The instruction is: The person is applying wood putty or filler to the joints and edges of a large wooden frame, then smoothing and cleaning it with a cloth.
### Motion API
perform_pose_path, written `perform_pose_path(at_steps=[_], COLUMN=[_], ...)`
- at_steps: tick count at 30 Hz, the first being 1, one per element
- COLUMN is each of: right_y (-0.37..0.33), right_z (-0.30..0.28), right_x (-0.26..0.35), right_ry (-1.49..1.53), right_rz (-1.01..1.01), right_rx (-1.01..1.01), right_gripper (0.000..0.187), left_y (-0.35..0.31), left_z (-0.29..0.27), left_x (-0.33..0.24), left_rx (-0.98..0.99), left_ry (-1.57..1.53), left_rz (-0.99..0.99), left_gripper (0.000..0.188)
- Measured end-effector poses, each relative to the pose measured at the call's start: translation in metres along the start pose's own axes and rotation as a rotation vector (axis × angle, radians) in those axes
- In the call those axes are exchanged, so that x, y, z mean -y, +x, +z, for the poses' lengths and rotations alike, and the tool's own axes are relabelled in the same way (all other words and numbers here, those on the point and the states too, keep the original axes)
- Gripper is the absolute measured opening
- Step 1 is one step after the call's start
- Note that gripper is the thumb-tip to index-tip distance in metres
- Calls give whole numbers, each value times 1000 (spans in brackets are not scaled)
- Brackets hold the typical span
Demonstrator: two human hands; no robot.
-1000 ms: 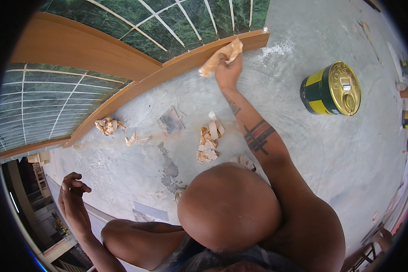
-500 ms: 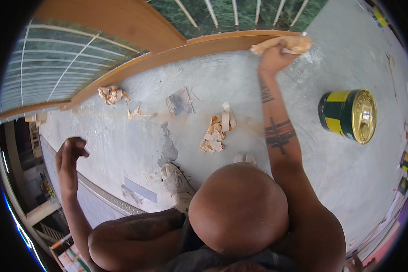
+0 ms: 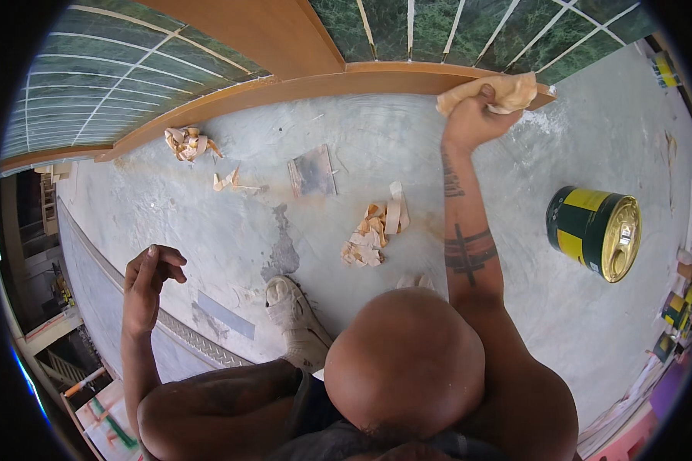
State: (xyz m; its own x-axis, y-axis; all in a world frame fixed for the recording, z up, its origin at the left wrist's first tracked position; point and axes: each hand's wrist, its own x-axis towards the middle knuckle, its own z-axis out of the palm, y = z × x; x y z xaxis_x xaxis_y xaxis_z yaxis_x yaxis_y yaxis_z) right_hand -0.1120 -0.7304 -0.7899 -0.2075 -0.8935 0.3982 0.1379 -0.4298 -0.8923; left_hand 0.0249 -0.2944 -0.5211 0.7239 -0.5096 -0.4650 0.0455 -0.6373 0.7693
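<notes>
One left hand [image 3: 144, 284] is hanging empty, loosely half-open; the right hand [image 3: 473, 127] is clamping a tan sheet [image 3: 513, 91] near a wooden rail's [image 3: 369, 81] end, overreaching possibly risking a slip

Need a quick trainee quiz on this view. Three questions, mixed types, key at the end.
1. What does the right hand hold at the brown frame? A) a brush; B) a glass bottle; C) a tan sheet.
2. True or false: the left hand is gripping the brown frame.
3. Fill in: the green-and-yellow can is to the ___ of the right forearm.

Key: 1. C. 2. False; it is empty, away from the frame. 3. Right.
</notes>
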Motion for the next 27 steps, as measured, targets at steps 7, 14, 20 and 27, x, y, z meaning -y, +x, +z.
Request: perform_pose_path(at_steps=[7,14,20,27], right_y=[-98,94,160,56], right_z=[62,-73,-152,-148], right_x=[17,-33,-16,38], right_ry=[-184,-409,-197,29], right_rz=[-132,-116,124,660], right_rx=[391,-228,-151,214], right_gripper=[44,34,40,32], left_y=[21,6,12,42], left_z=[23,7,-7,18], left_x=[-9,-2,10,9], left_rx=[73,139,89,292], left_ry=[33,194,176,159], left_rz=[-13,8,-45,-106], left_gripper=[49,50,47,45])
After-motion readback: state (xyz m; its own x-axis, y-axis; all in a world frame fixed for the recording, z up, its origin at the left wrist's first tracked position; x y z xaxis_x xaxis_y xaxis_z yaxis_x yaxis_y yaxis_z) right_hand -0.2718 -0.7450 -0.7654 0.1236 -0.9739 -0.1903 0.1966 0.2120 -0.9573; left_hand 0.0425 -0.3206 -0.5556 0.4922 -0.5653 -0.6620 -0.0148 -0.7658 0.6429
